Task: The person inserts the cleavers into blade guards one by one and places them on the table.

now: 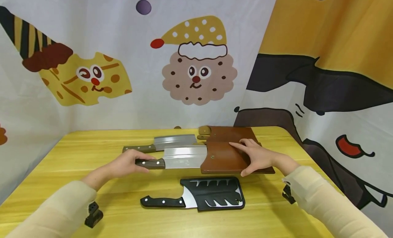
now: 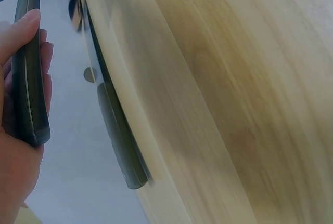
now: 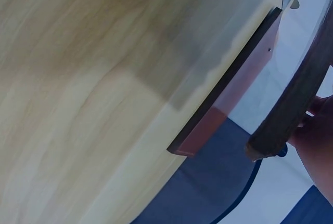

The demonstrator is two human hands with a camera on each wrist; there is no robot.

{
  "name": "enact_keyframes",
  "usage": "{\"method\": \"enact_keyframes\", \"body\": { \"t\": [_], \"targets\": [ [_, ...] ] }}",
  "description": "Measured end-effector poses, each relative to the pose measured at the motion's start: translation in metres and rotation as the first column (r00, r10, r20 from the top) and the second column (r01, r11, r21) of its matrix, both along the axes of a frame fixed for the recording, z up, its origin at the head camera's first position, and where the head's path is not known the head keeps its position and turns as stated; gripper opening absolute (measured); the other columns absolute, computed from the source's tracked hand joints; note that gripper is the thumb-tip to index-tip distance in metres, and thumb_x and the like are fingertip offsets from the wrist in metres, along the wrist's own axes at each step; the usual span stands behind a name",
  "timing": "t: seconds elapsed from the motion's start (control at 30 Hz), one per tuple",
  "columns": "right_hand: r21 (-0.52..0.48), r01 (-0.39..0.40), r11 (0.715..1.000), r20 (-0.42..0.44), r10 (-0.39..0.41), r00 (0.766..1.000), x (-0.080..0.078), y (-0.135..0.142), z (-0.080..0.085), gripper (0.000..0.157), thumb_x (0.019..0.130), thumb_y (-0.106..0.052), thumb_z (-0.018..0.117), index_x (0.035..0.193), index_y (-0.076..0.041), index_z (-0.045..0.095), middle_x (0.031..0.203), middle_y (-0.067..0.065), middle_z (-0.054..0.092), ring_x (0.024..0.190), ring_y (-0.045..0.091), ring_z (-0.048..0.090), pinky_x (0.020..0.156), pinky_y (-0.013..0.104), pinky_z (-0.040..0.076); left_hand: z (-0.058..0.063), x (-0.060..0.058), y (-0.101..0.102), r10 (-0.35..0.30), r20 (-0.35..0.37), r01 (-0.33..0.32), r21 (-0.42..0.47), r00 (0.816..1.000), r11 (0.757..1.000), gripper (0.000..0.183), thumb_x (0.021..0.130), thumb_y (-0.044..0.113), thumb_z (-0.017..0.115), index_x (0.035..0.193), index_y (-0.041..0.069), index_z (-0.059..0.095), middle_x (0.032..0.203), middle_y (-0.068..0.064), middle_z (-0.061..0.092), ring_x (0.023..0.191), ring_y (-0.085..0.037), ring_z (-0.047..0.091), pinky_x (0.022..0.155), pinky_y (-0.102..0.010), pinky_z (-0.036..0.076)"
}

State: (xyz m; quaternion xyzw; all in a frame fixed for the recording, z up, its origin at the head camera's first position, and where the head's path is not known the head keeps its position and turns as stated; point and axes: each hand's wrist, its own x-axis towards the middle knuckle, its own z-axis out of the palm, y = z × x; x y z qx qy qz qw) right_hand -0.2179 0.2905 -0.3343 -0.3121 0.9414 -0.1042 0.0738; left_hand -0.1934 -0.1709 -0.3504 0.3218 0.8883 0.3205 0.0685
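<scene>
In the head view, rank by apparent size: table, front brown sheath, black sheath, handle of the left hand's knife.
1. Table
2. Front brown sheath and black sheath: too alike to rank, brown partly covered
3. Knife handle

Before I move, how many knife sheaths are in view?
3: a brown sheath in the right hand, a second brown sheath behind it, and a black sheath in front. The held one blocks some view, so more may be hidden.
</scene>
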Motion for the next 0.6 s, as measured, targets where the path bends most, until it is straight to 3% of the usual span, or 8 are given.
{"method": "enact_keyframes", "body": {
  "t": [0.23, 0.6],
  "targets": [
    [-0.004, -0.014, 1.0, -0.002, 0.014, 1.0, 0.0, -0.008, 0.004, 0.106, 0.062, -0.05, 0.08, 0.148, -0.014, 0.029, 0.137, 0.026, 0.033, 0.125, 0.041, 0.032, 0.093, 0.062, 0.037, 0.002, -0.001, 0.007, 0.014, 0.024, -0.014, 0.009, 1.0, 1.0, 0.041, 0.08, 0.018, 0.073, 0.119, 0.005, 0.065, 0.117, -0.016, 0.065, 0.093, -0.019, 0.064, 0.068, -0.022, 0.048],
    [-0.01, -0.026, 1.0, 0.007, 0.026, 1.0, -0.003, -0.019, 0.005, 0.107, 0.061, -0.054, 0.078, 0.148, -0.016, 0.029, 0.138, 0.022, 0.033, 0.125, 0.039, 0.033, 0.093, 0.061, 0.037, -0.003, -0.006, 0.015, 0.004, 0.009, -0.004, 0.018, 1.0, 1.0, 0.041, 0.08, 0.016, 0.073, 0.119, 0.007, 0.065, 0.118, -0.014, 0.065, 0.106, -0.029, 0.062, 0.08, -0.03, 0.053]
  ]
}}
